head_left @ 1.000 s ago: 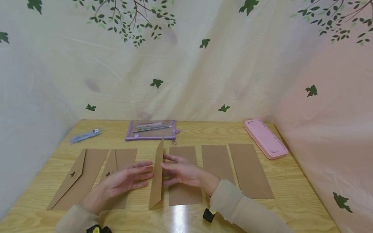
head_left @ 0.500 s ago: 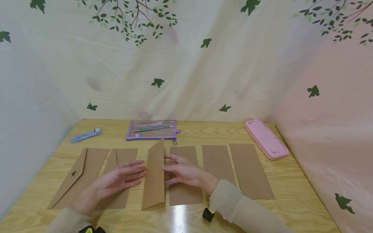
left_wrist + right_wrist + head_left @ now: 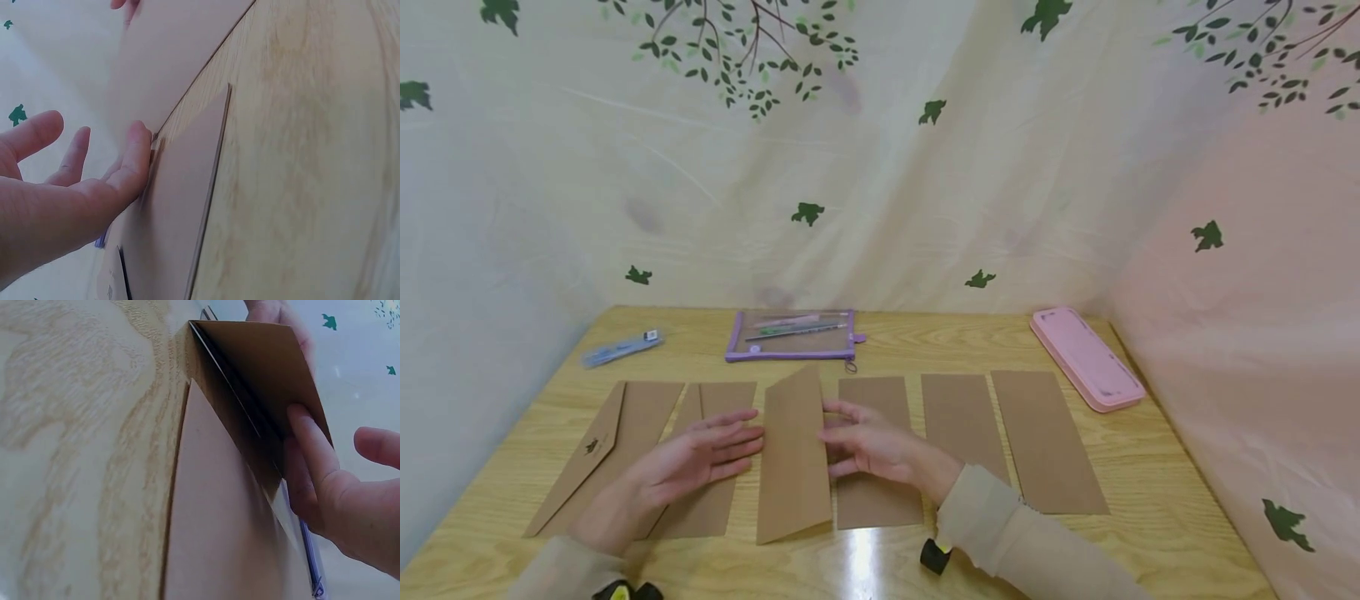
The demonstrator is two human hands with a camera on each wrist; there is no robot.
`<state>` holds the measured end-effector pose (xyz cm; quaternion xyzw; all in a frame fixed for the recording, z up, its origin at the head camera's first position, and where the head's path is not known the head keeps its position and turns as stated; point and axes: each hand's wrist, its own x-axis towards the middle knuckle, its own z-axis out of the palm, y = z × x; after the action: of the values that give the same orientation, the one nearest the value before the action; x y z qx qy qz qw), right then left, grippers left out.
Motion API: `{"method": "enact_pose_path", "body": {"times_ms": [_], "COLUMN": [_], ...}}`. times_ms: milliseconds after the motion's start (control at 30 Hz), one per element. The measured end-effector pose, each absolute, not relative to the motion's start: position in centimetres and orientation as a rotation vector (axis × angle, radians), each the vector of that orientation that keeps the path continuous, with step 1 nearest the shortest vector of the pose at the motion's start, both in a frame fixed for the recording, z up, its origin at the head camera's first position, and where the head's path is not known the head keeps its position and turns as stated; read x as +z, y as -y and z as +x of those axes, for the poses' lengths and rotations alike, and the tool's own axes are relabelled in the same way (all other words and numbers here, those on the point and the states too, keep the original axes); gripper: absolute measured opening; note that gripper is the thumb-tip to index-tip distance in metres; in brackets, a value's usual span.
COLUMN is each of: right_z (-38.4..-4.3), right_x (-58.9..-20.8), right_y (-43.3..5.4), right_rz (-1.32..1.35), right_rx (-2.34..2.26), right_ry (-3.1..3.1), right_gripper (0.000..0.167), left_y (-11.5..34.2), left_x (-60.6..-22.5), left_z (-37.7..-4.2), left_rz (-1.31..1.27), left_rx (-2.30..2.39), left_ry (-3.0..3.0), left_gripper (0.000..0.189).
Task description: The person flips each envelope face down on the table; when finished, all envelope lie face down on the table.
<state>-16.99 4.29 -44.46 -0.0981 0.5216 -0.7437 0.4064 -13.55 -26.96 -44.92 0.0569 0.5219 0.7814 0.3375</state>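
A brown kraft envelope [image 3: 793,467] leans to the left in the middle of the row, its right edge raised off the table. Against its raised underside rest the fingers of my right hand [image 3: 880,442]; in the right wrist view the thumb [image 3: 378,447] stands apart from the paper. My left hand [image 3: 688,458] is at the envelope's left edge, fingers extended, above a flat envelope [image 3: 718,500]. Whether its fingertips touch the leaning one, I cannot tell. Farther left lies an envelope [image 3: 647,425] with its pointed flap up. Plain-side-up envelopes [image 3: 880,508] lie to the right.
Toward the back of the wooden table [image 3: 925,337] lies a clear purple-edged zip pouch [image 3: 793,337] with pens inside. A pink case [image 3: 1086,358] is at the back right, a small blue packet [image 3: 621,348] at the back left. Patterned cloth [image 3: 880,167] hangs around the table.
The middle envelope has tipped from nearly upright over to the left, showing more of its broad face. My left hand has drawn back leftward; the right hand has barely moved.
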Motion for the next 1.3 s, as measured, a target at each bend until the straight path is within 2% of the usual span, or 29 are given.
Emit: {"method": "enact_pose_path", "body": {"times_ms": [300, 633, 1300], "right_z": [-16.5, -16.1, -15.7], "right_x": [-44.8, -44.4, -43.6], "right_y": [-4.2, -4.6, -4.7], "right_rz": [-0.187, -0.176, -0.238], "right_rx": [-1.879, -1.870, -1.830], "right_ry": [-1.319, -1.325, -1.320], "right_gripper": [0.075, 0.074, 0.078], "left_y": [27.3, 27.6, 27.6], "left_x": [-45.0, -45.1, -45.0], "left_z": [-13.6, -13.7, -13.4], "left_rz": [0.145, 0.187, 0.176], "left_rx": [2.081, 2.103, 2.109], "left_ry": [-1.342, -1.273, -1.263], "left_gripper": [0.056, 0.048, 0.045]}}
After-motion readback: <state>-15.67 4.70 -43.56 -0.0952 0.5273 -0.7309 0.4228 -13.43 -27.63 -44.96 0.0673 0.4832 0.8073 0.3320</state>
